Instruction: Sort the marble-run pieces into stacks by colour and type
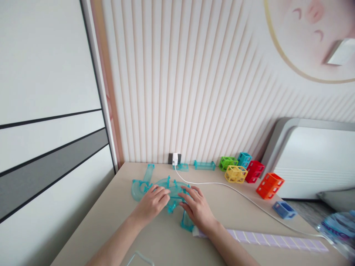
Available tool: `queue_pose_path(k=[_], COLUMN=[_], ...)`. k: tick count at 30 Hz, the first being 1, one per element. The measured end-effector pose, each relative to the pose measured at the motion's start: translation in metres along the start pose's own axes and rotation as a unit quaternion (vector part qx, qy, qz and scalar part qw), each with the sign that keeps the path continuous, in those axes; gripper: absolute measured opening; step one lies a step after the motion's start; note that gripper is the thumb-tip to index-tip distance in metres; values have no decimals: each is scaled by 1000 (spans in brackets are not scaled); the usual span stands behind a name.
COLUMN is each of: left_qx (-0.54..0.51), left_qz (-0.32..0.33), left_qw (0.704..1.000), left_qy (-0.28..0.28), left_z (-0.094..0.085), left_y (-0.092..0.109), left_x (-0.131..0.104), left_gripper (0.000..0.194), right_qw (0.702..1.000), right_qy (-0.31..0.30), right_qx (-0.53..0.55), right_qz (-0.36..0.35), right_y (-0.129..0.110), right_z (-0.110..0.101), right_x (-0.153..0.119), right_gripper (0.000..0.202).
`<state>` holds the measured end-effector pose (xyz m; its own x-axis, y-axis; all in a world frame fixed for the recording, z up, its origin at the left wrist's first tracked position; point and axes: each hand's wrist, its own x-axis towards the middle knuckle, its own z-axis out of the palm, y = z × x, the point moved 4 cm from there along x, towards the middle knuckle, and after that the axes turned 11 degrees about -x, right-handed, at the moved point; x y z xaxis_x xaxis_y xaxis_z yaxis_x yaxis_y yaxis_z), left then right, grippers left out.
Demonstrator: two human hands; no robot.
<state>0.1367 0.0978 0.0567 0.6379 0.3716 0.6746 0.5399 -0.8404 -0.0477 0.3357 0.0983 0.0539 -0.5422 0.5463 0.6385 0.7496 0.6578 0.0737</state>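
Translucent teal plastic track pieces (175, 190), some curved, lie together on the table. My left hand (155, 202) has its fingers curled over the left part of this group, with its thumb hidden. From the right, my right hand (197, 207) grips the other side with bent fingers and the thumb below them. A rounded teal piece (136, 191) sits just left of my left hand. Another teal piece (186, 221) stands below my right hand, partly covered by it. The exact joints under the fingers are hidden.
Behind lie a straight teal piece (204, 166) and a white charger (175, 159) whose cable crosses the table (166, 244). Coloured open-frame blocks (235, 173) stand right, near an orange stack (270, 186) and a blue block (284, 210). A lilac strip (277, 241) runs beyond my right forearm.
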Motion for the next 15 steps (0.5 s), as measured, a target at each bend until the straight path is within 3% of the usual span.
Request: queue_pose_path(k=[10,15], left_qx=[-3,3], left_qz=[-109,-151], left_qw=[994,988], left_qy=[-17,-11], left_z=[8,10], left_y=[-18,-26], left_x=[-9,-14], left_gripper=[36,31], right_qw=[983,968], right_qy=[67,72], right_qx=[73,76], right_qz=[155,230], right_y=[23,35], right_z=[2,2], right_x=[-8,-13], right_gripper=[21,29])
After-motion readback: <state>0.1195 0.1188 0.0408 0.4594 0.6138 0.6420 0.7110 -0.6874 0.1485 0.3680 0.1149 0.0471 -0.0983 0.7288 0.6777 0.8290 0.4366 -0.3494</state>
